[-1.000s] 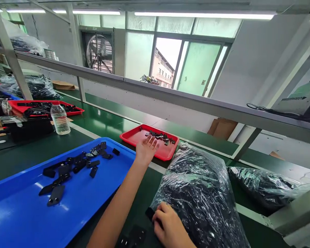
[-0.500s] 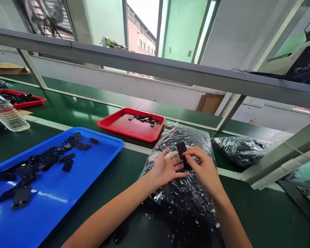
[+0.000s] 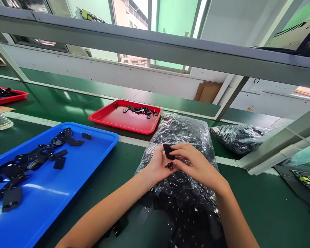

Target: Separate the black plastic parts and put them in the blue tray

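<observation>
A flat black plastic piece (image 3: 167, 151) stands up between my two hands, above a clear plastic bag. My left hand (image 3: 157, 166) is closed around its lower left side, with the fingers partly hidden behind it. From the right, my right hand (image 3: 193, 162) pinches the piece with its fingers. Below it, at my right fingertips, a smaller dark part (image 3: 169, 166) shows; whether the two are joined I cannot tell. The bag (image 3: 183, 129) lies under both hands, and many small black parts (image 3: 186, 213) spill from its near end onto the table.
To the left lies a blue tray (image 3: 93, 165) with black plastic pieces (image 3: 36, 155). A red tray (image 3: 111, 119) with small black parts sits behind. Another filled bag (image 3: 237, 137) rests by the shelf post (image 3: 279, 141). A shelf beam (image 3: 155, 44) crosses above the green table.
My left hand has gone from open with spread fingers to closed around the black plastic piece. The piece has shifted slightly left, and the view has tilted down.
</observation>
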Demonstrator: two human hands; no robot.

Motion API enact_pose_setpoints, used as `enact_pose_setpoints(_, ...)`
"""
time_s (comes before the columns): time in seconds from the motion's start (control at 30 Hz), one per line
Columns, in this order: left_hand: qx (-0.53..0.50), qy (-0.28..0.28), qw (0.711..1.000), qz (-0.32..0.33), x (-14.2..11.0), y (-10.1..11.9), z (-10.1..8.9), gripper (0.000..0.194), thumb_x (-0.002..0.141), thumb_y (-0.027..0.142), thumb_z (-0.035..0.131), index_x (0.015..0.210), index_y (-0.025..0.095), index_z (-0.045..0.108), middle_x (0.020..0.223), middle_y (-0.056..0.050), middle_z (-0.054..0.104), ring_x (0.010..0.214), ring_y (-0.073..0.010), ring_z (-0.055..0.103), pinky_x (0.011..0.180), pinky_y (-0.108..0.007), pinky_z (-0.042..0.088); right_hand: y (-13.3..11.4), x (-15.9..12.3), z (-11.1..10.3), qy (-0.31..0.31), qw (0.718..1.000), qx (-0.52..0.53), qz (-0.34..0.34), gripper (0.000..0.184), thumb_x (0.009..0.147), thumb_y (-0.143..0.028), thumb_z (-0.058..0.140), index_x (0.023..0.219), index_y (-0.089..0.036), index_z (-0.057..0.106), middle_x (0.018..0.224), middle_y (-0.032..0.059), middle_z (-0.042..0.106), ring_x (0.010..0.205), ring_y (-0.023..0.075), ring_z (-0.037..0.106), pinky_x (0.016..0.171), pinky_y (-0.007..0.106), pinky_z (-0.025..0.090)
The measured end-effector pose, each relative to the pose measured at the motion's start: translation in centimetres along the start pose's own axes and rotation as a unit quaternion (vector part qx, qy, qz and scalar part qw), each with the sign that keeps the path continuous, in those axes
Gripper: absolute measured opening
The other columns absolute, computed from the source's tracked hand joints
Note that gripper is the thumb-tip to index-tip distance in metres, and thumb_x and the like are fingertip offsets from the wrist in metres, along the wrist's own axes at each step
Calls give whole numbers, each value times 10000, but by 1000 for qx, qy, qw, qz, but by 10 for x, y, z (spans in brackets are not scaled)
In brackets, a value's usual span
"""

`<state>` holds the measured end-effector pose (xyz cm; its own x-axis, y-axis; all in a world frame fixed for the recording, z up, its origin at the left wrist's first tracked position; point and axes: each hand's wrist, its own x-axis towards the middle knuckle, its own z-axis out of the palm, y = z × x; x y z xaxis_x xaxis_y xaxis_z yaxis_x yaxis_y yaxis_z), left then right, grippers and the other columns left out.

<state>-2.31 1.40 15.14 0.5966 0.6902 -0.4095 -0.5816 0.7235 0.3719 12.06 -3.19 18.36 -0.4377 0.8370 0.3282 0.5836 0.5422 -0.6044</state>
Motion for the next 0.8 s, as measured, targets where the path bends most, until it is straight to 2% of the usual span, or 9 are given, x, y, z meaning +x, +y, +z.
enact_pose_setpoints(0.17,-24,15,999,20,-7,2,6,275,842,253,430,974,109,623,751,-95,671,622,-199,644,530,-289,516,1,-1,-5,48,997,48,37,183,898,-278,536,1009,-258,680,1112,39,674,1217,243,521,957,425,466)
enact_pose_setpoints(0.27,-33,11,999,34,-11,4,8,335,850,247,413,1063,84,614,831,-122,693,686,-216,665,641,-351,560,0,0,-8,101,991,80,43,161,893,-287,539,931,-244,690,1079,39,687,1106,234,599,955,422,469)
enact_pose_setpoints(0.37,-36,11,998,43,-14,4,10,340,863,258,397,1047,77,619,850,-137,699,754,-247,680,741,-417,560,2,1,-11,134,988,66,32,156,893,-275,535,951,-247,677,1084,36,673,1053,212,607,907,385,496)
enact_pose_setpoints(0.5,-38,26,998,48,-16,4,13,300,879,272,410,1004,96,619,824,-125,702,822,-271,683,810,-474,539,12,0,-13,91,996,2,21,276,893,-239,539,1151,-291,620,1223,22,599,1172,204,519,967,390,458)
enact_pose_setpoints(0.6,-44,31,998,38,-17,5,13,313,893,289,405,1036,95,605,863,-137,702,909,-293,672,853,-519,514,17,0,-14,56,998,-22,26,338,897,-226,532,1221,-304,584,1219,25,583,1140,194,527,914,355,478)
enact_pose_setpoints(0.7,-52,26,998,20,-17,6,14,365,904,314,380,1107,88,583,943,-167,690,975,-316,654,874,-554,492,17,1,-15,56,997,-42,43,321,900,-199,508,1194,-292,599,1118,39,594,1053,196,546,796,316,494)
enact_pose_setpoints(0.8,-46,16,999,18,-18,5,15,368,895,300,387,1129,84,572,999,-187,674,1003,-323,645,879,-545,493,14,4,-13,109,990,-81,42,241,891,-168,493,1044,-260,654,923,39,595,922,201,551,776,335,470)
